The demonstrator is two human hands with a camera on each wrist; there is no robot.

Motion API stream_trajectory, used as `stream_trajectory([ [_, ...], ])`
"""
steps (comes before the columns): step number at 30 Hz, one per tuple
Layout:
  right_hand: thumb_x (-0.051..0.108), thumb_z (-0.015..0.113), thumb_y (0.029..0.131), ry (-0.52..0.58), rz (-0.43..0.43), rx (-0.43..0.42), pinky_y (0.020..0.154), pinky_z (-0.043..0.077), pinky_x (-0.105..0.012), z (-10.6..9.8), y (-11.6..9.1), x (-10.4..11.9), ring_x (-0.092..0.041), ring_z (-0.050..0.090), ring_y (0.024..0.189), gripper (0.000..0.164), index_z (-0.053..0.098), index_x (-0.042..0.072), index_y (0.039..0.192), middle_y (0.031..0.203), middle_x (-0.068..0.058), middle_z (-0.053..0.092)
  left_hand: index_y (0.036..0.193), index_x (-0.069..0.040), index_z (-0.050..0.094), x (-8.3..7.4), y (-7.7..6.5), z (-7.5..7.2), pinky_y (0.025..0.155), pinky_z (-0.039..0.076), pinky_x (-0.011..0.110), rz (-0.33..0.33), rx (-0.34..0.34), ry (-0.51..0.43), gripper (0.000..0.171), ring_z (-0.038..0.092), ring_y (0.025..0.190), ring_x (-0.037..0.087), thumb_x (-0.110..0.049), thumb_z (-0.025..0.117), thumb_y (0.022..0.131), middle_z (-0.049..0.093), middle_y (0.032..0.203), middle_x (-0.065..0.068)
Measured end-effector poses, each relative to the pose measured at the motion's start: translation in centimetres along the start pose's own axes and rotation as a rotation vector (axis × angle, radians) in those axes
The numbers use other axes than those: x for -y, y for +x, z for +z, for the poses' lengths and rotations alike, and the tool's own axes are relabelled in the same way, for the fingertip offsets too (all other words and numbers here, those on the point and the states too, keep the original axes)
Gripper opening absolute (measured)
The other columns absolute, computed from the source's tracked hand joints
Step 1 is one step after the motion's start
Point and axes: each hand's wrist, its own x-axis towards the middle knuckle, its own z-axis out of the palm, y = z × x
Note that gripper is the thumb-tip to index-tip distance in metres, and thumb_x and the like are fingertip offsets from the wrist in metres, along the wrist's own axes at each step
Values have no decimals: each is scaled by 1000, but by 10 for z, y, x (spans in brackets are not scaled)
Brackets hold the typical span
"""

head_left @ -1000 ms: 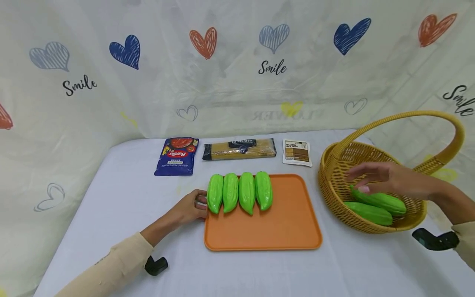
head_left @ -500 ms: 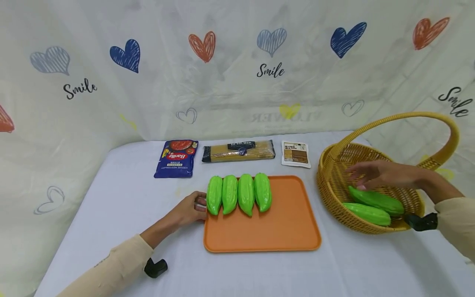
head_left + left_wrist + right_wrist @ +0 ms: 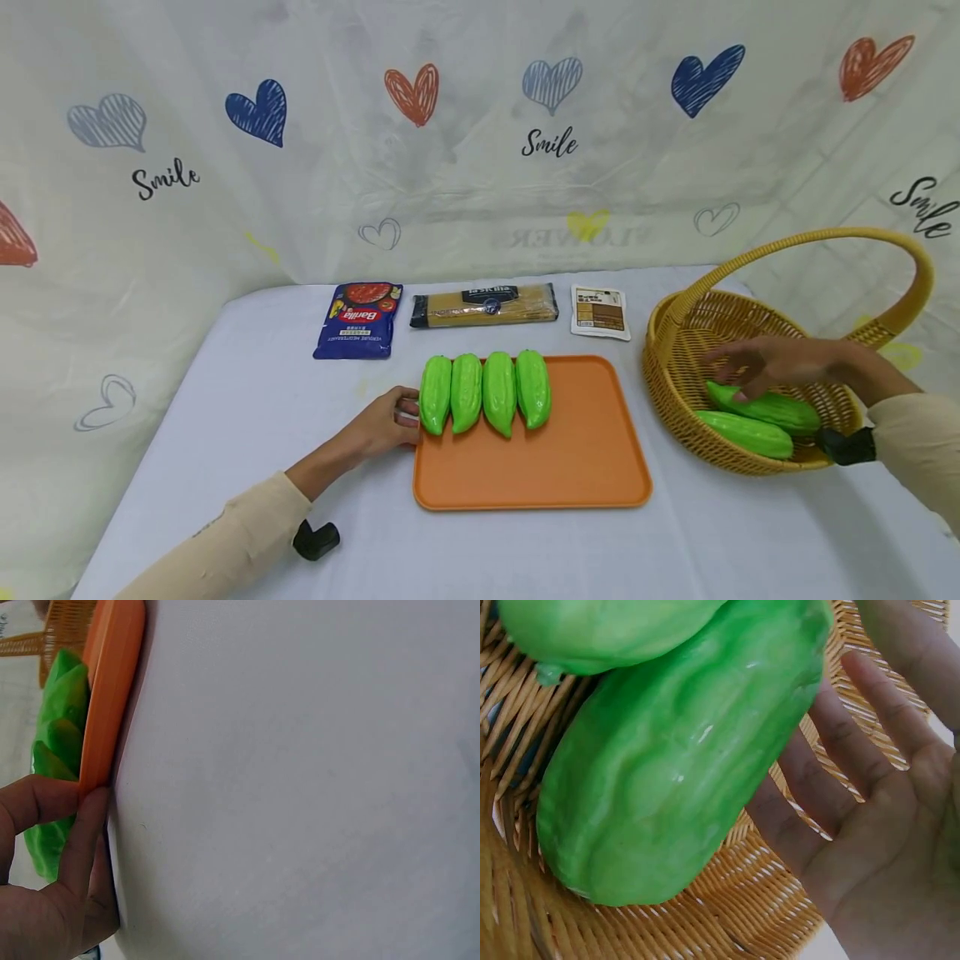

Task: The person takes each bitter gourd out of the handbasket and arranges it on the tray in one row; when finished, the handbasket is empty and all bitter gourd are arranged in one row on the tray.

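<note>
My left hand [image 3: 384,422] pinches the left rim of the orange tray [image 3: 540,471], thumb on one side and fingers on the other, as the left wrist view shows. Several green bitter melons [image 3: 482,393] lie side by side on the tray's upper left part. On the right, my right hand [image 3: 791,362] reaches into a wicker basket [image 3: 660,387] over two more bitter melons. Its fingers [image 3: 840,739] are spread and nearly straight alongside the rear bitter melon [image 3: 682,765]; their tips are partly hidden behind it. The front bitter melon [image 3: 750,436] lies beside that one.
Behind the tray lie a blue sauce pouch [image 3: 357,321], a pack of spaghetti [image 3: 487,306] and a small white and brown packet [image 3: 600,312]. The basket's tall handle [image 3: 817,236] arches above my right hand. A patterned curtain [image 3: 465,183] hangs at the back.
My right hand has sunk lower into the basket, nearer the rear bitter melon, and its forearm has moved inward. My left hand keeps its place at the tray.
</note>
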Motion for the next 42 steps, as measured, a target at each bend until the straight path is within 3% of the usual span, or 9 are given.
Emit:
stream_trajectory([
  [7, 17, 71, 92, -40, 18, -12, 84, 58, -25, 2, 2, -4, -3, 60, 107, 75, 31, -10, 150, 128, -21, 59, 144, -2, 44, -1, 0, -1, 84, 62, 34, 9, 10, 5, 73, 63, 106, 23, -4, 78, 80, 57, 124, 14],
  [14, 25, 72, 92, -96, 71, -90, 83, 57, -27, -2, 8, 1, -21, 59, 114, 76, 34, -6, 151, 128, -18, 61, 144, -2, 43, -2, 0, -1, 84, 62, 34, 6, 12, 11, 73, 62, 106, 23, -5, 78, 80, 56, 124, 14],
  [19, 23, 70, 94, -94, 63, -126, 81, 57, -25, -5, 13, 0, -12, 62, 107, 70, 38, -7, 149, 126, -17, 63, 144, -1, 43, -3, -2, -1, 84, 62, 35, 14, 23, 9, 73, 62, 107, 24, -5, 78, 80, 56, 125, 15],
  [23, 24, 69, 95, -76, 85, -109, 82, 58, -29, -5, 12, -1, -22, 61, 115, 69, 39, -7, 148, 132, -24, 59, 144, -1, 43, -4, -3, -1, 84, 62, 35, 15, 24, 13, 72, 63, 107, 24, -4, 78, 81, 56, 125, 15],
  [30, 26, 67, 96, -36, 127, -56, 89, 58, -46, -7, 3, -6, -43, 54, 125, 71, 36, -6, 150, 140, -32, 50, 144, -1, 43, -2, -3, -1, 83, 62, 35, 10, 17, 11, 71, 63, 106, 23, -2, 77, 81, 56, 124, 15],
  [35, 27, 69, 94, -63, 152, -7, 97, 55, -54, -7, -2, -7, -58, 40, 133, 71, 38, -6, 149, 145, -41, 38, 143, -1, 44, -1, -2, -1, 84, 62, 35, 12, 7, 19, 71, 63, 106, 23, -2, 77, 81, 57, 123, 15],
  [38, 27, 71, 93, -66, 165, 9, 97, 55, -53, -7, -4, -6, -59, 38, 133, 72, 39, -6, 149, 145, -43, 36, 143, -1, 44, -1, -2, -1, 84, 62, 35, 10, 4, 20, 71, 63, 106, 23, -2, 77, 80, 57, 124, 15],
  [42, 23, 72, 92, -39, 194, 38, 95, 56, -49, -7, -5, -5, -49, 49, 128, 72, 39, -6, 148, 142, -38, 44, 143, -1, 44, -2, -3, -1, 84, 62, 35, 12, 6, 21, 71, 63, 106, 23, -2, 78, 81, 57, 124, 15],
])
